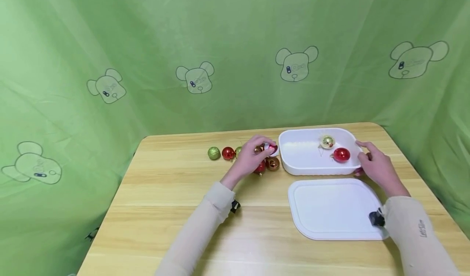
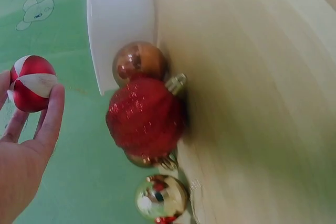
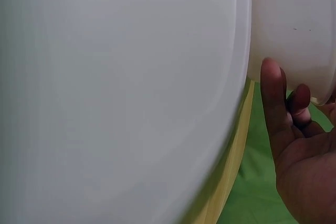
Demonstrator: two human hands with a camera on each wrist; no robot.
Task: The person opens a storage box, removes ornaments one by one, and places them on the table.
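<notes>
While my left hand pinches a round red-and-white bauble right of centre and my right hand grips the oblong white plastic box, a sloppy pinch could totally drop that bauble.

The space behind the bench and to both sides is being closed off by a green cloth, which is being broken by soft creases and dotted with five outlined bear-like heads, a small dark blue patch being shown at one eye of each. The bench is being formed by a pale wooden top with rounded far corners, crossed from side to side by straight grain and fine seams. A whitish glare is being reflected from its near part, while the cloth is being lit more brightly at the upper left than low behind the bench.
</notes>
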